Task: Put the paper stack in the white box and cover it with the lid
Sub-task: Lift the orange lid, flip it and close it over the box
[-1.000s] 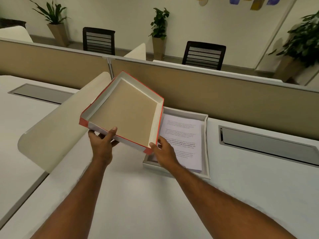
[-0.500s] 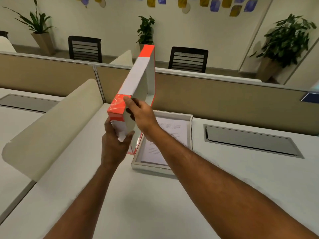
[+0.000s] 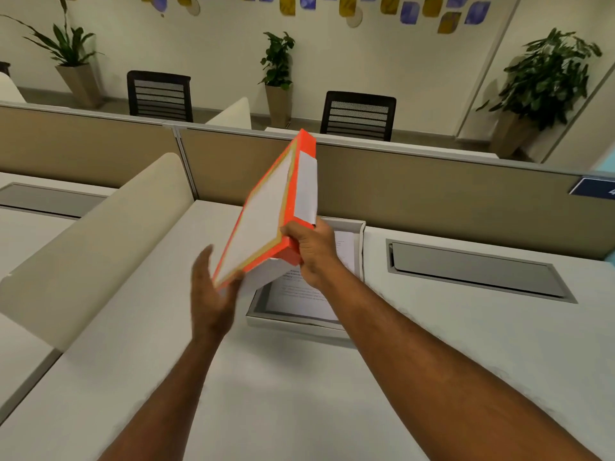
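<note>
The white box (image 3: 360,247) lies open on the white desk, with the paper stack (image 3: 299,296) flat inside it. Above its left part I hold the lid (image 3: 264,214), white with orange edges, tilted steeply with its top face toward me. My right hand (image 3: 311,251) grips the lid's near right corner. My left hand (image 3: 213,294) is under the lid's lower left corner, fingers spread against its edge. The lid and my right hand hide part of the box and the papers.
A cream curved divider (image 3: 96,241) stands to the left of the box. A tan partition (image 3: 432,191) runs behind the desk. A grey cable hatch (image 3: 476,271) is set in the desk right of the box. Chairs and potted plants stand beyond.
The lid has turned over from open side up, through standing on edge, to top face toward me. My left hand has slid from gripping its corner to supporting the lower edge.
</note>
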`<state>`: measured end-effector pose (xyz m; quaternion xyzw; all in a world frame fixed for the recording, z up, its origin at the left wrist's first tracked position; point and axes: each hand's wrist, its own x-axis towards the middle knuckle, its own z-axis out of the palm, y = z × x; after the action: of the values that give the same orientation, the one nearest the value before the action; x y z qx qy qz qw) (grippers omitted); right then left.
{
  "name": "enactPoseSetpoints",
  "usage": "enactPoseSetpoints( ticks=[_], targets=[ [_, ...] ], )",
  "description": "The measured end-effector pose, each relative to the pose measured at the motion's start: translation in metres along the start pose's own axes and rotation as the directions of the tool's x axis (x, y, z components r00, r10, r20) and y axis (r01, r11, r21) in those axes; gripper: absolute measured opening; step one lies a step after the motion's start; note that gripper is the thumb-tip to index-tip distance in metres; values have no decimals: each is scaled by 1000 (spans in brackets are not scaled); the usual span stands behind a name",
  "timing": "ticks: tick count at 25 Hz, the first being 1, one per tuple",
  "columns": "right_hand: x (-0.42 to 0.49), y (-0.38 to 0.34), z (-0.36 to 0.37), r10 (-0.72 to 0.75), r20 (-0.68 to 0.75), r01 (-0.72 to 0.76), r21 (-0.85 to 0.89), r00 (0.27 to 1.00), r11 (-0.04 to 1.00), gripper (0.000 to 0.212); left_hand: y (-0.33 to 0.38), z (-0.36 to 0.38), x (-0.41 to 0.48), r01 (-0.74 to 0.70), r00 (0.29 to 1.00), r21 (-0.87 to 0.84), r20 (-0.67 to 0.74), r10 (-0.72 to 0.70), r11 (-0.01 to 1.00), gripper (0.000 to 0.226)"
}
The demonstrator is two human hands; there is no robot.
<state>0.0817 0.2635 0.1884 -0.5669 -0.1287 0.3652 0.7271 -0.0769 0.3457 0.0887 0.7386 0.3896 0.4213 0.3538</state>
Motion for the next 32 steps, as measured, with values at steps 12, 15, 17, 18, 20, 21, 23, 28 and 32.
enactPoseSetpoints(
  ticks=[12, 15, 17, 18, 20, 21, 23, 28, 32],
  targets=[
    [9, 48, -92, 178, -77, -168, 123, 981, 978, 33, -43, 15, -10, 593, 786, -406, 105, -609, 696, 42],
    [9, 56, -113, 182, -130, -165, 135, 975, 977, 18, -39, 24, -13, 542, 835, -337, 113, -539, 770, 43],
    [9, 64, -130, 186, -164, -162, 148, 969, 976, 11, -37, 37, -12, 500, 866, -309, 154, -476, 809, 42],
    [8, 68, -133, 191, -177, -164, 153, 966, 974, 10, -35, 36, -10, 479, 878, -301, 161, -451, 825, 42],
    [6, 77, -139, 203, -216, -176, 141, 955, 974, 15, -33, 37, -5, 465, 885, -290, 171, -433, 837, 43],
    [6, 82, -140, 201, -238, -177, 118, 950, 977, 24, -33, 36, -2, 459, 888, -281, 173, -426, 843, 43],
    [9, 88, -143, 188, -290, -176, 68, 938, 982, 47, -33, 39, 0, 449, 892, -257, 185, -413, 856, 44],
    [15, 90, -152, 61, -333, -103, -109, 941, 989, 49, -27, 49, -2, 403, 910, -222, 204, -361, 888, 43],
    [13, 96, -155, -3, -295, -62, -211, 955, 975, 39, -28, 52, -5, 401, 908, -220, 220, -355, 889, 44]
  ],
)
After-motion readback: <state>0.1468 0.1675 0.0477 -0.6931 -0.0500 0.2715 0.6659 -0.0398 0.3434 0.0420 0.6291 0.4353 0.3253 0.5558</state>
